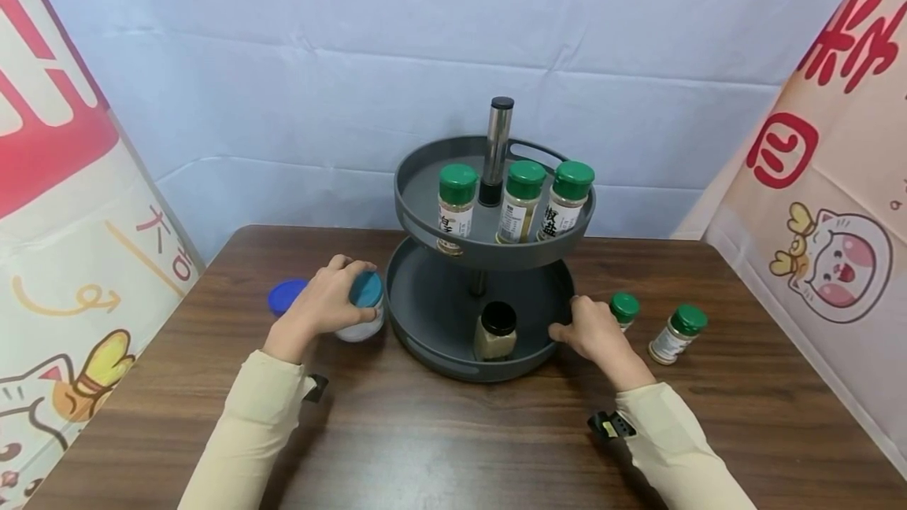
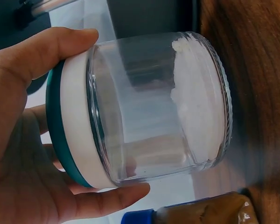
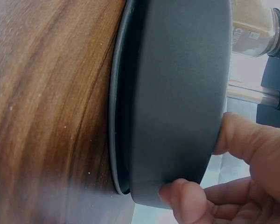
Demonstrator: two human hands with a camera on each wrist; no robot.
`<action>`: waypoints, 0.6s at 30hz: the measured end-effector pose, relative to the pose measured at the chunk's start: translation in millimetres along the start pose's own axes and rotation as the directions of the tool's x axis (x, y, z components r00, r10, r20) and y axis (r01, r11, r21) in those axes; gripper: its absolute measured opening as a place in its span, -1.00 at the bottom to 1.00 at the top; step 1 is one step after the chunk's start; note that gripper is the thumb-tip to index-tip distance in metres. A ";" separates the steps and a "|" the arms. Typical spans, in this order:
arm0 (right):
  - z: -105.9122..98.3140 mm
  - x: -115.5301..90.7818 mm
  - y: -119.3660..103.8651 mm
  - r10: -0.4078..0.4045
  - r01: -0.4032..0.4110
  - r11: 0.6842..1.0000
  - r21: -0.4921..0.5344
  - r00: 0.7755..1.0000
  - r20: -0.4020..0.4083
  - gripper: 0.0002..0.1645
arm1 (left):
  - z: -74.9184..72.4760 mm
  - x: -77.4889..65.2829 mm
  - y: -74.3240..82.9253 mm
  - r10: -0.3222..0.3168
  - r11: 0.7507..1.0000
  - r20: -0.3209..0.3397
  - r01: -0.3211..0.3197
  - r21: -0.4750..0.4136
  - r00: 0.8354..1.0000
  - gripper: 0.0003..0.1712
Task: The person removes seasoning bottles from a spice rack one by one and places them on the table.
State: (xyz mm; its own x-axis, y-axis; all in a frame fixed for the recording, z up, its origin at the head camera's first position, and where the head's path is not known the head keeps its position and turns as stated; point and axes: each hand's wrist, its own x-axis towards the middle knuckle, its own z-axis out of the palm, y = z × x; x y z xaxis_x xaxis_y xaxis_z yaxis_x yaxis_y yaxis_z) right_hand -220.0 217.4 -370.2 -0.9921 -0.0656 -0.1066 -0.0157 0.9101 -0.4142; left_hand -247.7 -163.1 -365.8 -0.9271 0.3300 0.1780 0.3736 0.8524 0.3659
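My left hand (image 1: pixel 322 307) grips a glass jar (image 2: pixel 144 112) by its teal lid (image 1: pixel 366 290), thumb on one side and fingers on the other. White powder lies at the bottom of the jar. Whether its base touches the table I cannot tell. A two-tier grey turntable rack (image 1: pixel 468 371) stands beside the jar. My right hand (image 1: pixel 594 329) holds the right rim of its lower tier, one digit over the edge and one against the outer wall (image 3: pixel 177 93). A black-capped spice jar (image 1: pixel 494 333) stands on that tier.
Several green-capped spice jars (image 1: pixel 522 203) stand on the upper tier. Two more, one partly hidden (image 1: pixel 624 307) and one tilted-looking jar (image 1: pixel 676 334), are right of the rack. A blue-capped brown bottle (image 2: pixel 205 210) stands left of the glass jar. Fabric hangs behind the table (image 1: pixel 453 447).
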 end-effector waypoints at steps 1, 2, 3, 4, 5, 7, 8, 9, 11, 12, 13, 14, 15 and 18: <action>-0.1 0.2 0.2 0.002 -0.002 1.000 -0.001 1.000 -0.002 -0.27 | 0.6 0.9 -0.9 -0.002 1.000 0.004 0.002 -0.004 1.000 -0.19; -0.1 0.4 0.3 0.001 -0.001 1.000 -0.002 1.000 -0.005 -0.27 | 1.2 1.7 -1.6 -0.003 1.000 0.008 0.003 -0.005 1.000 -0.19; 0.1 0.6 0.6 0.003 -0.003 1.000 -0.003 1.000 -0.007 -0.27 | 1.8 2.5 -2.3 -0.002 1.000 0.011 0.002 -0.007 1.000 -0.19; 0.2 0.8 0.6 0.004 -0.004 1.000 -0.003 1.000 -0.007 -0.27 | 2.8 3.1 -3.3 -0.003 1.000 0.015 0.003 -0.008 1.000 -0.19; 0.2 0.8 0.5 0.005 -0.005 1.000 -0.002 1.000 -0.006 -0.27 | 3.6 3.6 -4.1 -0.005 1.000 0.020 0.005 -0.010 1.000 -0.19; 0.3 0.7 0.3 0.010 -0.010 1.000 0.000 1.000 -0.002 -0.28 | 5.3 4.4 -5.5 -0.004 1.000 0.027 0.004 -0.012 1.000 -0.19; 0.3 0.5 -0.1 0.011 -0.011 1.000 0.002 1.000 0.001 -0.28 | 6.1 4.6 -6.0 -0.005 1.000 0.029 0.006 -0.014 1.000 -0.19; 0.3 0.4 -0.3 0.011 -0.011 1.000 0.003 1.000 0.003 -0.29 | 6.7 4.6 -6.6 -0.007 1.000 0.031 0.008 -0.018 0.999 -0.19; 0.1 0.0 -0.9 0.011 -0.011 1.000 0.006 1.000 0.010 -0.30 | 7.5 4.6 -7.5 -0.014 1.000 0.035 0.015 -0.025 0.999 -0.19; 0.0 -0.2 -1.2 0.010 -0.010 1.000 0.007 1.000 0.013 -0.30 | 7.8 4.5 -8.0 -0.014 0.999 0.036 0.015 -0.029 0.999 -0.20; -0.2 -0.4 -1.3 0.009 -0.009 1.000 0.007 1.000 0.012 -0.30 | 7.8 4.6 -8.2 -0.017 0.999 0.038 0.018 -0.033 0.999 -0.20; -0.2 -0.4 -1.1 0.009 -0.009 1.000 0.006 1.000 0.012 -0.29 | 7.9 4.8 -8.7 -0.017 0.999 0.039 0.019 -0.036 0.999 -0.19; -0.2 -0.4 -0.9 0.009 -0.009 1.000 0.005 1.000 0.010 -0.29 | 7.9 5.0 -9.1 -0.017 0.999 0.042 0.018 -0.037 0.999 -0.19; -0.3 -0.8 -1.1 0.011 -0.011 1.000 0.008 1.000 0.012 -0.29 | 8.1 5.7 -9.8 -0.015 0.999 0.054 0.017 -0.037 0.998 -0.19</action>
State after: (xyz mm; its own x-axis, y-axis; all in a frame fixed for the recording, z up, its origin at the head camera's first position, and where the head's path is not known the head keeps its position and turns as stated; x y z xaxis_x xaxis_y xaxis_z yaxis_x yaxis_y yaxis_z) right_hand -219.2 216.6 -369.3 -0.9906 -0.0607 -0.1223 -0.0038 0.9076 -0.4198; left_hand -256.8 -166.3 -375.7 -0.9328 0.3387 0.1234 0.3590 0.8420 0.4027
